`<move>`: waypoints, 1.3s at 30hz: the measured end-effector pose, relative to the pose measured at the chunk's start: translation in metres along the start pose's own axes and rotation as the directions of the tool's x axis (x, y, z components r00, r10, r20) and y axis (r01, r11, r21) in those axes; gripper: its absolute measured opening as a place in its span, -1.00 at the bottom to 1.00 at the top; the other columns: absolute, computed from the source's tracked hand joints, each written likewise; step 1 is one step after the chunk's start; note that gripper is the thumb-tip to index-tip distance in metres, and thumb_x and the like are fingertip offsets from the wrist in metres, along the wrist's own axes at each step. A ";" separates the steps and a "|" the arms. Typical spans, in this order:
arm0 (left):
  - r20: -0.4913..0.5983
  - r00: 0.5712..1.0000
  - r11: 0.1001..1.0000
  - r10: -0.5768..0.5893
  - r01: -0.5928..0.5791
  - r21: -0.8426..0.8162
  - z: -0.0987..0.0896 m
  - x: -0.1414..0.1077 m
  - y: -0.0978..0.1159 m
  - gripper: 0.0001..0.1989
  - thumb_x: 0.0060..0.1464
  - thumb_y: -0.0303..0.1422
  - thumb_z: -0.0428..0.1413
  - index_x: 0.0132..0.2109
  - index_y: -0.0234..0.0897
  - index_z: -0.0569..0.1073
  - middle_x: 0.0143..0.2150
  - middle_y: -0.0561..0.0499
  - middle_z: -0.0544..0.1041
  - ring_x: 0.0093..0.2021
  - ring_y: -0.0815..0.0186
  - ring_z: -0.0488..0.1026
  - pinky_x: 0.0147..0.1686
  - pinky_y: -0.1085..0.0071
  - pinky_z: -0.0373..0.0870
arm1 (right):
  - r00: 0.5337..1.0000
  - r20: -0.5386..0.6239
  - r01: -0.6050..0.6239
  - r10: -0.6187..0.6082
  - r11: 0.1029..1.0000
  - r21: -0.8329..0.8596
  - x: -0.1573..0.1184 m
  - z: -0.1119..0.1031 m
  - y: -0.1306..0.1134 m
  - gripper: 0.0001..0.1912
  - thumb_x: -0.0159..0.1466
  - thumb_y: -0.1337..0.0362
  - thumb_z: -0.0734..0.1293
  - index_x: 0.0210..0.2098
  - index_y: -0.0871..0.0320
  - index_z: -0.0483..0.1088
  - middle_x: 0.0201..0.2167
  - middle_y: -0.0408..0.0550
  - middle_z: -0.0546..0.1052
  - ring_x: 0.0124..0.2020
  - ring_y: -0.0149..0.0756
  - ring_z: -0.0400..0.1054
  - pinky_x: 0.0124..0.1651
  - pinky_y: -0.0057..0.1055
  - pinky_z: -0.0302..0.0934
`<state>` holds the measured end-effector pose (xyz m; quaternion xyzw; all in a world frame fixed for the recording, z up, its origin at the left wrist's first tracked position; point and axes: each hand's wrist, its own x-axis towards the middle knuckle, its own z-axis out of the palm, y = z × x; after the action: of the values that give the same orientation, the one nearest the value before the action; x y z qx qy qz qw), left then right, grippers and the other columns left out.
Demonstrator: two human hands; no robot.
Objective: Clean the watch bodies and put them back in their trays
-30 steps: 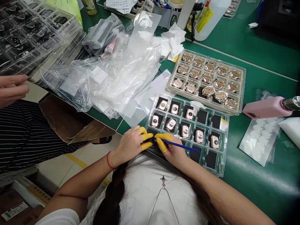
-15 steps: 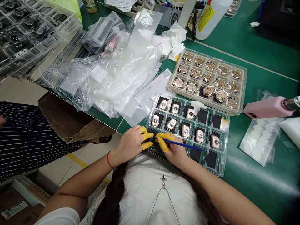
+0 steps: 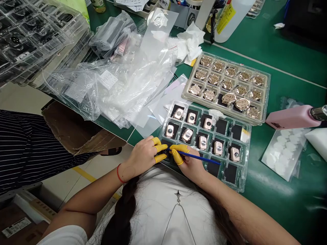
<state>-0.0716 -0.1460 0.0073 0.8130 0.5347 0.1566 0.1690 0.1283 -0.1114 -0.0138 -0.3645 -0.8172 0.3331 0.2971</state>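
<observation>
From the head view: your left hand (image 3: 141, 157) has its yellow-cotted fingers (image 3: 160, 148) pressed together, pinching a small dark piece (image 3: 165, 152), mostly hidden, at the near left corner of the clear plastic tray (image 3: 245, 163). Your right hand (image 3: 190, 160) pinches a blue-handled brush (image 3: 198, 157), its tip at that piece. Rose-gold watch cases (image 3: 187, 135) sit in the tray's cells, beyond your fingers.
</observation>
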 end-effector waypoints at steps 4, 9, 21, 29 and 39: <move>-0.003 1.000 1.000 -0.001 0.001 -0.003 0.000 0.000 0.000 -0.74 0.14 -0.27 0.15 -0.05 -0.26 0.55 -0.30 -0.03 0.49 -0.27 0.24 0.35 -0.32 0.34 0.36 | 1.000 -0.014 0.004 -0.004 1.000 0.019 0.000 0.000 -0.001 -0.82 0.32 0.31 0.21 -0.21 0.10 0.45 -0.33 0.01 0.58 -0.35 -0.25 0.48 -0.30 -0.33 0.41; -0.007 1.000 1.000 -0.001 0.001 -0.006 0.001 0.000 0.000 -0.75 0.13 -0.28 0.16 -0.07 -0.27 0.55 -0.31 -0.03 0.48 -0.27 0.24 0.35 -0.32 0.34 0.36 | 1.000 -0.006 0.011 -0.011 1.000 -0.002 0.000 -0.001 -0.002 -0.83 0.32 0.32 0.21 -0.22 0.12 0.44 -0.33 0.01 0.58 -0.35 -0.24 0.48 -0.31 -0.33 0.40; 0.020 1.000 1.000 -0.019 0.019 -0.004 -0.001 0.001 0.001 -0.74 0.12 -0.29 0.17 -0.06 -0.27 0.55 -0.30 -0.02 0.48 -0.26 0.24 0.37 -0.31 0.35 0.37 | 0.995 -0.032 0.095 -0.098 0.993 -0.070 -0.001 0.000 -0.001 -0.86 0.33 0.33 0.21 -0.19 0.12 0.40 -0.36 -0.03 0.57 -0.36 -0.27 0.47 -0.33 -0.38 0.39; 0.036 0.999 1.000 -0.025 0.025 -0.001 0.000 0.001 0.000 -0.74 0.13 -0.28 0.17 -0.06 -0.27 0.55 -0.30 -0.02 0.48 -0.25 0.24 0.36 -0.29 0.34 0.37 | 0.998 0.005 0.057 -0.057 0.998 -0.038 0.001 0.002 0.001 -0.82 0.33 0.33 0.20 -0.21 0.15 0.44 -0.38 0.00 0.56 -0.38 -0.25 0.46 -0.34 -0.35 0.39; 0.051 0.999 1.000 0.002 -0.003 0.020 0.001 0.002 0.000 -0.76 0.19 -0.26 0.10 -0.08 -0.27 0.54 -0.29 -0.02 0.46 -0.24 0.23 0.33 -0.27 0.34 0.35 | 0.997 0.044 -0.071 0.066 0.990 0.124 0.005 0.001 0.001 -0.76 0.31 0.29 0.19 -0.26 0.13 0.50 -0.28 0.02 0.60 -0.27 -0.21 0.50 -0.24 -0.31 0.40</move>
<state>-0.0702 -0.1445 0.0069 0.8191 0.5307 0.1306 0.1740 0.1249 -0.1075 -0.0140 -0.3665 -0.7874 0.4010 0.2915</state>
